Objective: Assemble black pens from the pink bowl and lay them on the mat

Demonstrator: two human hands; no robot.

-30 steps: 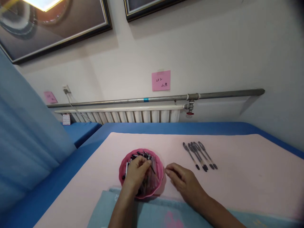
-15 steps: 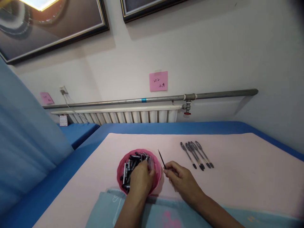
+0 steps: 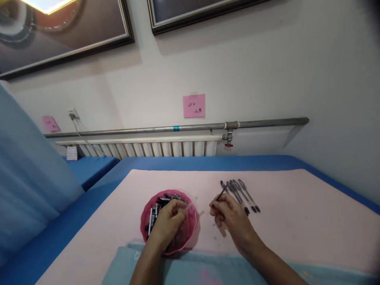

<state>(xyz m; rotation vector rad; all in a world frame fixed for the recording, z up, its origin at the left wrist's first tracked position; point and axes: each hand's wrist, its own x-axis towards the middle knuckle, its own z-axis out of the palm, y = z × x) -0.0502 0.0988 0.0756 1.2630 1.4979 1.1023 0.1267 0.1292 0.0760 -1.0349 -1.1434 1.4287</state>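
My left hand (image 3: 170, 222) is over the pink scalloped bowl (image 3: 144, 206), its fingers pinching a clear plastic pen barrel (image 3: 189, 206). Inside the bowl lie black and silver pen parts (image 3: 156, 210), with clear pieces on the right side, partly hidden by the hand. Over the pink cloth, my right hand (image 3: 230, 215) holds a thin dark pen refill (image 3: 222, 192) between thumb and fingers, its tip pointing up and away. Just beyond that hand, several clear pens with black ends (image 3: 246, 192) lie side by side.
A pink cloth (image 3: 285, 221) covers the blue table (image 3: 204, 162). Along the front edge lies a light blue cloth (image 3: 237, 269). Behind the table are a white radiator (image 3: 166, 149) and a metal pipe (image 3: 261, 124). A blue curtain (image 3: 32, 190) hangs at left.
The clear barrel in my left hand has tilted and now shows above the fingers. My right hand has turned the refill, so its tip now leans right toward the pens. The whole view has shifted slightly.
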